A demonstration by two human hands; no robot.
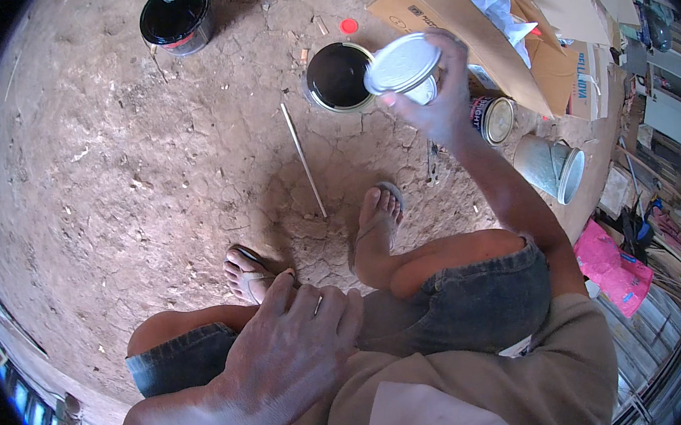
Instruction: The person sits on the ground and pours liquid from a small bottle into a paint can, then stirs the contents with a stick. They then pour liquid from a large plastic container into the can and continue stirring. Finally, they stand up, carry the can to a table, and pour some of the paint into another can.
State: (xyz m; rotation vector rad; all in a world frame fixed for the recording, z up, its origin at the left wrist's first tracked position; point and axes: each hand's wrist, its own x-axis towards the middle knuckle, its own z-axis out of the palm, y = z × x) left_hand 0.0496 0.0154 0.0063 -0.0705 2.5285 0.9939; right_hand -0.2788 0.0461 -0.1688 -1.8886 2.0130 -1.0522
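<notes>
My right hand (pixel 446 104) is closed on the edge of a round, silvery-white tin lid (pixel 402 65), held tilted beside an open tin of dark liquid (pixel 339 77). Another pale round piece, partly hidden, shows just below the lid; whether it is held too I cannot tell. Low over my lap, my left hand (pixel 288 344) has its back up and its fingers curled under, a ring on one finger. Its fingertips are mostly hidden, so anything inside it is out of sight. A thin pale stick (pixel 302 159) lies on the ground in front of my feet.
A larger dark-filled bucket (pixel 177 19) with a pale tool in it stands far left. At right are an open cardboard box (pixel 453 17), a lidded tin (pixel 495 120), a tipped metal bucket (pixel 548 169) and a pink bag (pixel 615 266). A red cap (pixel 349 26) lies behind the open tin.
</notes>
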